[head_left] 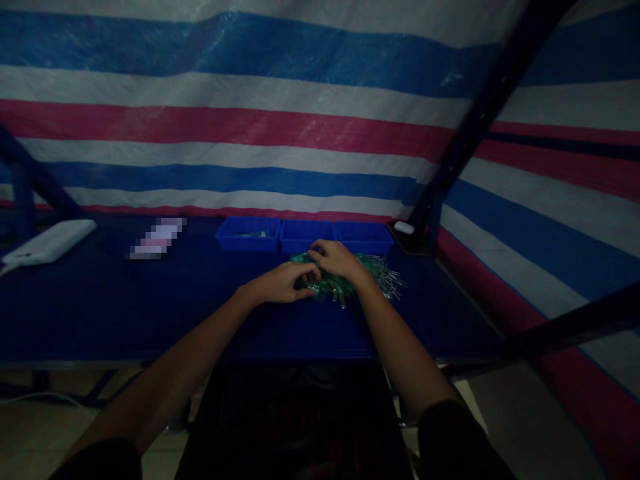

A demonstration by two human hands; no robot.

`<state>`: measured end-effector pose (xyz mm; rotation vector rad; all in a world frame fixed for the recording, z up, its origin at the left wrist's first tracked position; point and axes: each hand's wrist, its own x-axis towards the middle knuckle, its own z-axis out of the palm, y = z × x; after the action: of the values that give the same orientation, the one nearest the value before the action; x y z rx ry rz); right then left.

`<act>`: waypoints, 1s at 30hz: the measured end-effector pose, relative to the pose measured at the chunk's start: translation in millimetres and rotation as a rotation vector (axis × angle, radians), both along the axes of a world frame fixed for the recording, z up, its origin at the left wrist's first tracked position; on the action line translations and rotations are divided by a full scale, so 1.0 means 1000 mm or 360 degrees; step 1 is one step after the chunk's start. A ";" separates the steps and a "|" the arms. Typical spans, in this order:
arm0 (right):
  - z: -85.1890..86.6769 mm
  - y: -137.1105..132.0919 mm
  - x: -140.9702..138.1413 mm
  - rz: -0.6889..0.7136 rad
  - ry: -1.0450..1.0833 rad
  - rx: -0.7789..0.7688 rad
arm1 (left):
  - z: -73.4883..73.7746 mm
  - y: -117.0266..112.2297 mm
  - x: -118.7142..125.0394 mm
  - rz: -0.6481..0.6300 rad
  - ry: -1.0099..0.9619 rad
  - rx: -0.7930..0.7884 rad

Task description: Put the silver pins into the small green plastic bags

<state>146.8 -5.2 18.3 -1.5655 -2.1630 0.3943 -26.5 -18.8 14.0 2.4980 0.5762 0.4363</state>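
A loose pile of slim pieces with green, see-through parts and thin metal rods lies on the blue table. The bare rods stick out at its right side. My left hand is at the pile's left edge, fingers curled and the thumb apart from them. Over the top of the pile is my right hand, its bent fingers apart and pointing left. I make out no piece held in either hand, though the dim light hides what is under the fingers.
Three blue bins stand in a row behind the pile: a left bin with some small pieces, a middle bin and a right bin. A white power bank-like block, a blurred-out flat object and a small white case also lie on the table.
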 end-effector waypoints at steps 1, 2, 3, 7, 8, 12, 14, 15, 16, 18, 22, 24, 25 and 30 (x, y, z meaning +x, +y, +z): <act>0.000 0.001 0.001 -0.0001 0.0015 -0.0009 | 0.000 0.001 -0.001 0.0004 0.0004 -0.0022; -0.001 0.002 0.002 -0.0003 0.0036 -0.0018 | -0.001 0.003 -0.002 0.0008 0.0009 -0.0034; -0.001 0.002 0.003 -0.0006 0.0059 -0.0026 | -0.001 0.004 -0.002 0.0020 0.0019 -0.0031; -0.001 0.005 0.011 -0.0038 0.0129 -0.0034 | -0.005 0.005 0.000 0.0201 0.0061 0.0160; 0.000 0.005 0.012 -0.0044 0.0129 -0.0042 | -0.006 0.004 0.002 0.0243 0.0078 0.0232; 0.003 0.003 0.011 0.0013 0.0100 -0.0067 | -0.013 -0.002 0.010 0.0359 0.0125 0.0623; 0.004 0.002 0.009 0.0043 0.0120 -0.0031 | -0.015 -0.002 0.014 0.0478 0.0167 0.0815; 0.004 0.001 0.008 0.0043 0.0154 -0.0032 | -0.016 -0.002 0.016 0.0532 0.0196 0.0880; 0.003 0.001 0.006 0.0038 0.0203 -0.0057 | -0.017 -0.001 0.017 0.0563 0.0223 0.0922; 0.002 0.001 0.005 0.0021 0.0307 -0.0131 | -0.017 0.000 0.018 0.0579 0.0252 0.0944; -0.001 0.004 0.008 -0.0040 0.0386 -0.0080 | -0.012 0.000 0.015 0.0538 0.0172 0.0941; -0.001 0.005 0.009 -0.0060 0.0376 -0.0039 | -0.010 -0.003 0.014 0.0388 0.0121 0.0976; -0.001 0.005 0.009 -0.0061 0.0368 -0.0037 | -0.010 -0.004 0.014 0.0289 0.0116 0.0997; -0.002 0.004 0.006 -0.0038 0.0312 -0.0005 | -0.010 -0.008 0.022 0.0040 0.0116 0.1147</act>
<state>152.7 -1.3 16.6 -1.4867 -1.9942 0.5208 -4.5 -26.5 4.1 3.2025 0.5439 0.6544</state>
